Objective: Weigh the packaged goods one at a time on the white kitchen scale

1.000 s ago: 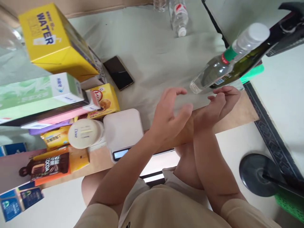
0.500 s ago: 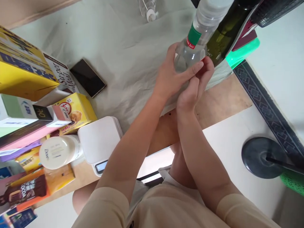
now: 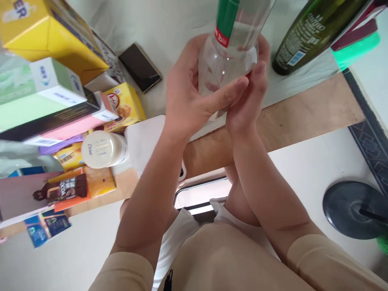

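Observation:
Both hands are wrapped round the lower part of a clear plastic bottle (image 3: 226, 64) with a green and red label; its top runs out of view. My left hand (image 3: 189, 87) grips the left side, thumb laid across the front. On the right side my right hand (image 3: 250, 87) closes on it, fingers behind and thumb near the left thumb. To the right stands a dark green glass bottle (image 3: 315, 34), apart from the hands. A white kitchen scale (image 3: 144, 137) lies near my left forearm, partly hidden by it.
At the left are a phone (image 3: 140, 66), a yellow box (image 3: 60, 40), stacked green and pink boxes (image 3: 51, 97), a Dove jar (image 3: 98, 149) and snack packets (image 3: 69, 188). The wooden table edge (image 3: 312, 107) runs in front of me. A black round base (image 3: 353, 208) stands on the floor.
The view has shifted to the right and down. The clear bottle has moved left, away from the green bottle, and sits nearer me; both hands stay on it.

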`<state>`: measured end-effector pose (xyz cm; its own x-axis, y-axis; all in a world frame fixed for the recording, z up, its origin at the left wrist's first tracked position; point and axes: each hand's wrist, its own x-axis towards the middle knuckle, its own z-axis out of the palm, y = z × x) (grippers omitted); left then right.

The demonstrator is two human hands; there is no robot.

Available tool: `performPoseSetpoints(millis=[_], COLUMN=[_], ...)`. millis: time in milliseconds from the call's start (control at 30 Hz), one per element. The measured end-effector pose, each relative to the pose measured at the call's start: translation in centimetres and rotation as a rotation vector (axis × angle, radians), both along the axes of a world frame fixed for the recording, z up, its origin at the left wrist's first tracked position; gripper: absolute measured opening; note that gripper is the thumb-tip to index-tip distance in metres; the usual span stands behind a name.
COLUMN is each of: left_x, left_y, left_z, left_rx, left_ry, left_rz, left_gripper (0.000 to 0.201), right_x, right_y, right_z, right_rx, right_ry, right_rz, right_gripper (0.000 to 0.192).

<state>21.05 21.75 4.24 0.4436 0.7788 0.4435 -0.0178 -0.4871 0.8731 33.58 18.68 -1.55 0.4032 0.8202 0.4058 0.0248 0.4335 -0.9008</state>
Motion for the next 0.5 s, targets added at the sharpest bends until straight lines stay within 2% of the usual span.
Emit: performPoseSetpoints(millis=[67,100,167,233,333,400,500], left_x=[-3.6,-5.5,-9.2,-12.4,-15.8,-17.1,-18.2], left_y=[-0.8,-1.2,-2.1,-3.1,-4.3,-4.7,-4.9], left_z=[1.0,1.3,1.6,1.4,0.2,-1.1,-2.9], left_rx=[0.057,0.074,0.103,0.118,0.113,0.089,0.11], left_ry=[-0.024,-0.021,-0.006,-0.031,-0.134,-0.142,-0.098], left_rz=[-0.015,-0.046,-0.137,-0.153,-0.052,-0.008,0.041], left_gripper=[0.067,0.063,0.062,0.064,0.058,0.055,0.076], right_x=[-2.9,-4.4,-7.4,-10.3,-13.3,-14.4,-14.7], right_y=[-1.2,-1.9,-3.3,-4.3,-4.6,-4.3,-4.1], right_z=[1.5,2.0,2.8,3.2,3.0,2.4,1.2], right_rx=[0.213,0.264,0.248,0.224,0.186,0.134,0.065], right_ry=[0.07,0.086,0.1,0.108,0.025,-0.03,-0.047], right_rz=[0.129,0.188,0.247,0.286,0.381,0.441,0.517], right_gripper=[0.047,0.043,0.042,0.044,0.048,0.06,0.076])
